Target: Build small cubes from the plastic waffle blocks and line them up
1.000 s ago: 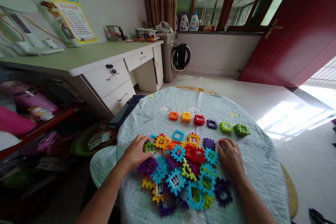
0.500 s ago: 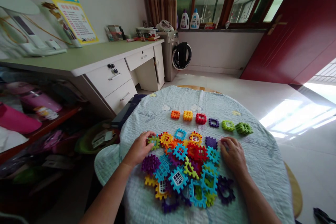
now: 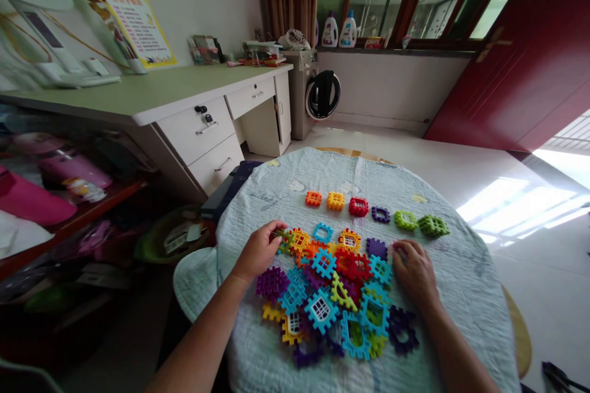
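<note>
My left hand is at the left edge of a pile of plastic interlocking blocks, its thumb and fingers closed on a green interlocking block. An orange-yellow block touches that green one. To the right of the pile, my right hand rests on the cloth with fingers loosely bent and nothing visible in it. Nearest to it are a purple block and a light blue block. Several more blocks lie heaped between my hands, including a blue one with a white window grid and a yellow-green triangle.
Beyond the pile runs a row of blocks: orange, yellow, red, dark purple, and green ones. A pale blue cloth covers the round table. A desk stands at the left, a washing machine behind.
The view has shifted slightly, so the scene sits a little further right. My left hand has edged rightward with the green block, closer to the orange-yellow one. My right hand stays beside the pile.
</note>
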`<action>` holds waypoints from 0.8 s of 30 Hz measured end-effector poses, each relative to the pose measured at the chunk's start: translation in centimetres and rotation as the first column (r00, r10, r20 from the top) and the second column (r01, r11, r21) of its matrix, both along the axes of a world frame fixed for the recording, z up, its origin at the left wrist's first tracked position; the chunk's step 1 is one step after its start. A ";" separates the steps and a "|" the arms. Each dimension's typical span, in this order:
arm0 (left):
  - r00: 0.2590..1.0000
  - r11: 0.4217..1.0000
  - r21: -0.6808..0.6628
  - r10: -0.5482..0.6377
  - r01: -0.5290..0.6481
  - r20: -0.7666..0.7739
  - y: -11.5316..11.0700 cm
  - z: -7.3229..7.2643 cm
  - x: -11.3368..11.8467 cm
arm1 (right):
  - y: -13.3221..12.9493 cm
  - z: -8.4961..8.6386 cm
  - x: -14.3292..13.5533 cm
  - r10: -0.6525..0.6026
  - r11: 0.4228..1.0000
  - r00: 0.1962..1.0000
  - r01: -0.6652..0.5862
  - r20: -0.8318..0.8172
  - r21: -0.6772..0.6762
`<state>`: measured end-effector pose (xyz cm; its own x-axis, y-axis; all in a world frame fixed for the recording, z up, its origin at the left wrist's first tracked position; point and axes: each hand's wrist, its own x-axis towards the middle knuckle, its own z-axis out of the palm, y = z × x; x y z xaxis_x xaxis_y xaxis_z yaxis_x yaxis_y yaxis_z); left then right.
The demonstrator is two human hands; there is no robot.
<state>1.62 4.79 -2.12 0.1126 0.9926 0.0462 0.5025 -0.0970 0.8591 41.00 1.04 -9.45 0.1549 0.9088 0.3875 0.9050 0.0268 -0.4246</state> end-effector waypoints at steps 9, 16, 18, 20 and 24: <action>0.970 0.990 -0.083 -0.092 0.113 0.224 -2.0 2.2 4.9 | -0.3 1.8 -0.6 -0.050 0.996 0.966 0.068 -0.255 0.061; 0.913 0.960 -0.195 -0.112 0.202 0.393 -1.2 2.1 9.8 | -1.4 8.7 -7.5 0.353 0.935 0.909 -0.354 -0.220 0.040; 0.896 0.949 -0.229 -0.102 0.219 0.433 -1.1 2.0 10.6 | -1.4 9.9 -9.6 0.422 0.902 0.888 -0.432 -0.184 -0.018; 0.885 0.943 -0.249 -0.088 0.222 0.457 -1.1 1.9 11.2 | -1.2 10.5 -11.1 0.460 0.874 0.875 -0.476 -0.153 -0.094; 0.881 0.939 -0.242 -0.109 0.242 0.461 -1.3 1.6 11.5 | -1.0 10.7 -12.4 0.478 0.846 0.874 -0.486 -0.093 -0.221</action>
<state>13.09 3.53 -0.57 0.3210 0.9352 -0.1493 0.0701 0.1337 0.9885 28.63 0.03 1.23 -0.3167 0.9347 0.1613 0.7890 0.3540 -0.5022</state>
